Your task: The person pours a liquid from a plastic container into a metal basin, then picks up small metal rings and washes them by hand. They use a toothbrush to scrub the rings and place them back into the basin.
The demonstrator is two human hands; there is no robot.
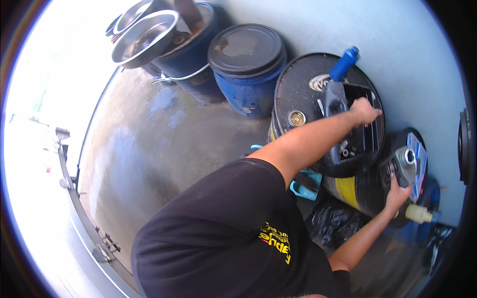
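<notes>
My left hand (365, 111) reaches over a black cut-open plastic jug (336, 99) lying on top of a black drum (293, 97). Its fingers are curled closed; whatever is between them is too small to make out. Lower right, my right hand (397, 193) grips a grey plastic bottle (408, 171), whose round mouth faces up. Small loose pieces (344, 146) lie in the near end of the jug. Beside the jug's far end rests a blue bottle (344, 64). A round fitting with a gold-coloured inside (297, 118) sits on the drum top near my left forearm.
A lidded blue barrel (248, 89) and a dark blue bin with metal bowls (144, 42) stand at the back left. Near my right arm are a yellow-banded drum (346, 191), a black plastic bag (330, 221) and a pale yellow bottle (419, 213). A wall (407, 64) runs behind.
</notes>
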